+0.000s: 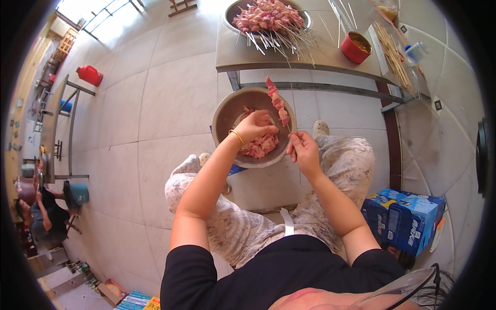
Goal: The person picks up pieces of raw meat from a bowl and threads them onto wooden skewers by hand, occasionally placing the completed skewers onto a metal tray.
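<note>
Between my knees is a large metal bowl (223, 133) with pieces of raw meat (263, 146) in it. My left hand (255, 126) hangs over the bowl, fingers curled above the meat; whether a piece is between its fingertips is not clear. At the bowl's right rim my right hand (304, 151) grips a thin metal skewer. Several meat pieces (277, 102) are threaded on its upper part, which points away from me, and its bare lower end sticks out below the hand.
A metal table (248, 62) ahead holds a bowl heaped with skewered meat (271, 17), a red tin (355, 47) and bamboo sticks (391, 56). Blue cartons (410, 221) stand at right. A red jug (90, 75) lies on the floor at left; another person (48, 217) sits far left.
</note>
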A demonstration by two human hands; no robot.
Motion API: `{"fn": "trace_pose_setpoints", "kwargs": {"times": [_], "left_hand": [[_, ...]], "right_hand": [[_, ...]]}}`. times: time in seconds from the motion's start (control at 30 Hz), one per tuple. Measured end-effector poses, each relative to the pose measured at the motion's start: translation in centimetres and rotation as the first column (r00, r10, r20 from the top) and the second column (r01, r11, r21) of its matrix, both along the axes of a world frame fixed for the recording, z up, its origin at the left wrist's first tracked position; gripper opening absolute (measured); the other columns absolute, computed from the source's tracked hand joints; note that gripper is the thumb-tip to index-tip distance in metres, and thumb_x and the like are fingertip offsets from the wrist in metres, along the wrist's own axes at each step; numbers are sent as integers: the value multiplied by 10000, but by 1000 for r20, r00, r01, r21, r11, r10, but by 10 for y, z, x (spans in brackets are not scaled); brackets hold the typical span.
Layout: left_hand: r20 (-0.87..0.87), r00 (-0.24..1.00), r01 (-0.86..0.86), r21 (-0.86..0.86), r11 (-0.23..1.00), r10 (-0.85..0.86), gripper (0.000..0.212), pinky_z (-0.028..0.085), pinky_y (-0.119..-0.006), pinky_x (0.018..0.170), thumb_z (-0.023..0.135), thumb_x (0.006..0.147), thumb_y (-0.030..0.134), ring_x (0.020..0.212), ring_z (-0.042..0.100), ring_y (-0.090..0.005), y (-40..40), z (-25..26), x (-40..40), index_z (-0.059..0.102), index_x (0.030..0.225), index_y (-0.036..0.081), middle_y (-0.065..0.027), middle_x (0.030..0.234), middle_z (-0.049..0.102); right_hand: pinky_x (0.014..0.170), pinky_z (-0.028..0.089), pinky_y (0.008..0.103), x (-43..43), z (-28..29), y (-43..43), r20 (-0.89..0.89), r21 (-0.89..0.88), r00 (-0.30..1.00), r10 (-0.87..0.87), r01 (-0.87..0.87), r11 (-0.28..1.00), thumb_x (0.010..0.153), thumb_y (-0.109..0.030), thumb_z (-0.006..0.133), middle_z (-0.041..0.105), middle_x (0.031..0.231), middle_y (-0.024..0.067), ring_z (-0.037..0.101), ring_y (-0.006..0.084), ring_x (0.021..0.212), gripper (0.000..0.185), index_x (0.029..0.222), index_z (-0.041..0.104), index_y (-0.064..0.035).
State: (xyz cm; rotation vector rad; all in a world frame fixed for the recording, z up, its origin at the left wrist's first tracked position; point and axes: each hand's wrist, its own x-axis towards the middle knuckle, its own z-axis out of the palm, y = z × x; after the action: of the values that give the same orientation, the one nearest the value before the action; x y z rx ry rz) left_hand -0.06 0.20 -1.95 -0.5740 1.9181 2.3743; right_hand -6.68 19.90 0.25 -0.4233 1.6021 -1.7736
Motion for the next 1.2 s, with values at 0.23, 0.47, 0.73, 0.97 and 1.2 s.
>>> {"fn": "trace_pose_setpoints", "kwargs": {"times": [0.23,0.47,0.73,0.97,1.2], "left_hand": [[190,980,166,-938,305,51,782,303,-446,1056,707,656,199,1302,239,-433,4,-75,3,338,1343,154,-185,1459,179],[405,914,379,-871,312,21,881,318,-507,1025,711,628,376,1289,209,-484,6,-60,6,295,1373,158,-224,1425,205],[426,899,438,-879,189,-103,763,337,-525,994,686,660,329,1230,301,-503,15,-83,-20,380,1311,75,-269,1357,311],[515,852,515,-798,315,-88,453,476,-379,838,597,727,152,981,588,-325,-7,-82,9,525,1168,76,-166,1070,613],[673,736,655,-681,326,-72,354,476,-377,798,607,723,200,899,609,-328,-34,-40,24,632,1049,62,-182,931,644]], "right_hand": [[417,329,185,0,22,20,-154,25,988,29,-26,999,957,-171,453,550,622,35,409,50,429,184,978,524,-3],[389,328,198,-46,138,-17,-500,-17,855,-137,149,989,956,-234,470,552,581,31,421,52,407,254,916,549,4],[467,446,302,-236,180,-146,-959,206,242,146,242,948,915,-216,488,626,633,102,592,149,492,230,891,584,-8],[507,468,315,-140,177,-113,-983,-39,-181,26,346,938,910,-226,510,638,687,115,619,210,570,186,914,599,-62],[494,445,244,-83,148,-27,-898,6,433,-81,194,981,916,-175,527,644,691,88,583,132,538,187,964,600,-9]]}}
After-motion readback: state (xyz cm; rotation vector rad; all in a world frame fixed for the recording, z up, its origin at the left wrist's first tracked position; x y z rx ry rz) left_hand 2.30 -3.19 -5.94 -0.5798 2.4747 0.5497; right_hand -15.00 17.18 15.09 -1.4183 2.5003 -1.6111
